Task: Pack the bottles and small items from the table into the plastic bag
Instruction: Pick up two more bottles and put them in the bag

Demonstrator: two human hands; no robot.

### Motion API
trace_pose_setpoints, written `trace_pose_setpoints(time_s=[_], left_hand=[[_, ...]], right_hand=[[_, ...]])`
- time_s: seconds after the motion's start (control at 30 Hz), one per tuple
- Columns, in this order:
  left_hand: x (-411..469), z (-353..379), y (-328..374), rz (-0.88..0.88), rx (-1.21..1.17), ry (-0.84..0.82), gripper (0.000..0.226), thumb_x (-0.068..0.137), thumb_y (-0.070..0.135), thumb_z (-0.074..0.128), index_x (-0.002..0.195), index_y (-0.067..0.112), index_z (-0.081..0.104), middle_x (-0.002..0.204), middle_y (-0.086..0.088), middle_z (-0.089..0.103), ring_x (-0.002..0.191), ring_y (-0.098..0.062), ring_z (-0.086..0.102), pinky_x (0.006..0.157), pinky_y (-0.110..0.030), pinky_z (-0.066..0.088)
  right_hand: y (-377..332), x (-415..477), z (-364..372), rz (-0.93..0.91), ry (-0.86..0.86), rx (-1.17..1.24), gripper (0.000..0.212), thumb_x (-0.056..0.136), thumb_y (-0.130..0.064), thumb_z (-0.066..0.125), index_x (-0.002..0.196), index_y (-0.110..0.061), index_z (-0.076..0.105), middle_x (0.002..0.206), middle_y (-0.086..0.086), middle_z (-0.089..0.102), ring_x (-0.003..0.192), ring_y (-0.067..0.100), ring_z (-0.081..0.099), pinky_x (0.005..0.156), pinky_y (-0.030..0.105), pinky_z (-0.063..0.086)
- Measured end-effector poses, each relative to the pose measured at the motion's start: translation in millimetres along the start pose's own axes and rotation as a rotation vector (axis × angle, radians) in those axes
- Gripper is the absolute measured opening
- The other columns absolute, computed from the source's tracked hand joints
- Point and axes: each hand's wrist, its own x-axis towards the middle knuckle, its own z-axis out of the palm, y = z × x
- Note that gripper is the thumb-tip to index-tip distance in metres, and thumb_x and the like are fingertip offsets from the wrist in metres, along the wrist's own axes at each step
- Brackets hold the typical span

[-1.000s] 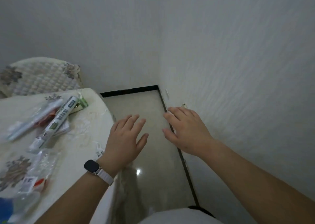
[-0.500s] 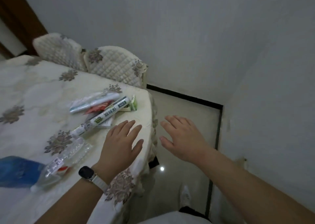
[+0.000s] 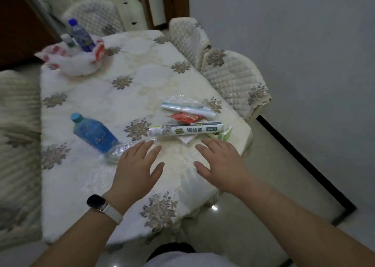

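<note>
At the far left corner of the bench (image 3: 67, 185) sits the bag (image 3: 71, 63), mouth open and sagging outward, with 2 bottles (image 3: 80, 34) already upright inside it; left open like that, it can take more without being held. Nearer, a blue bottle (image 3: 94, 133) lies on its side, cap pointing away, its clear base just left of the left hand (image 3: 135, 168). That hand is spread flat, palm down, holding nothing, a watch (image 3: 97, 201) on its wrist; its fingers (image 3: 147, 147) reach almost to the near end of a long box (image 3: 186, 130), which lies crosswise over a small white packet (image 3: 186, 139). Beyond the box lie a red sachet (image 3: 184, 117) and a clear wrapped roll (image 3: 187, 107). The right hand (image 3: 224, 165) is likewise open and empty, fingers spread, just short of a green packet (image 3: 226, 133) by the bench's right edge. Both hands look poised to gather this cluster, well apart from the bag.
</note>
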Motion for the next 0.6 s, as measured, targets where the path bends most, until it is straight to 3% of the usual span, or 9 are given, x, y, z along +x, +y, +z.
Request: trace_pose_setpoints(time_s=[0.3,0.37,0.47,0.6], left_hand=[[-36.6,30.5,-104.9,-0.465,-0.145,0.007,0.057,0.085,0.049,0.042,0.122,0.013,0.066,0.123,-0.011,0.065,0.112,-0.032,0.060,0.089,-0.046,0.050],[-42.7,42.5,-128.5,-0.580,-0.212,0.030,0.058,0.085,0.049,0.042,0.122,0.012,0.066,0.122,-0.012,0.066,0.111,-0.033,0.060,0.091,-0.047,0.050],[-39.4,55.2,-157.9,-0.760,-0.336,0.059,0.047,0.089,0.037,0.060,0.128,0.010,0.061,0.127,-0.013,0.063,0.117,-0.034,0.055,0.098,-0.046,0.044],[-23.3,65.6,-191.4,-0.944,-0.500,0.072,0.065,0.090,0.045,0.062,0.142,0.011,0.045,0.143,-0.011,0.050,0.131,-0.029,0.045,0.106,-0.042,0.038]], right_hand=[[-66.4,87.3,36.3,-0.201,-0.126,-0.013,0.048,0.088,-0.053,0.044,0.119,-0.020,0.061,0.123,0.003,0.061,0.113,0.026,0.056,0.092,0.041,0.045],[-80.0,105.9,47.8,-0.221,-0.153,-0.026,0.048,0.088,-0.053,0.044,0.120,-0.021,0.060,0.124,0.002,0.061,0.116,0.025,0.055,0.094,0.041,0.044],[-98.8,133.8,70.0,-0.242,-0.223,-0.037,0.051,0.088,-0.054,0.042,0.123,-0.021,0.059,0.128,0.002,0.059,0.119,0.026,0.053,0.098,0.044,0.043],[-124.5,168.8,97.9,-0.267,-0.294,-0.071,0.055,0.084,-0.054,0.046,0.125,-0.021,0.057,0.128,0.003,0.059,0.115,0.026,0.056,0.095,0.043,0.045]])
